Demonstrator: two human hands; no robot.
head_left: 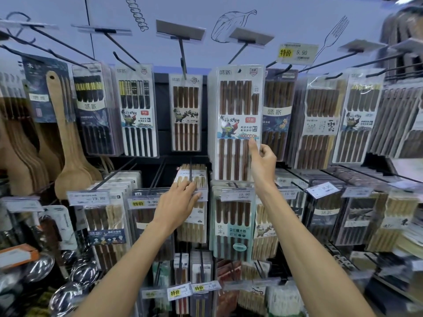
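On the upper row of a shop's peg-hook display, a tall flat pack of dark brown wooden chopsticks (238, 124), sealed in clear plastic on a white printed card, hung nearer than its neighbours. The right hand (263, 163) pinched its lower right edge, thumb pressed on the front and the other fingers curled behind. The left hand (176, 200), fingers nearly straight, touched a pack of pale bamboo chopsticks (199, 177) on the row below. The dark pack looked light and fairly stiff, its plastic face likely slippery. Held by one low corner it would probably swing, so a grip at mid-edge seemed steadier.
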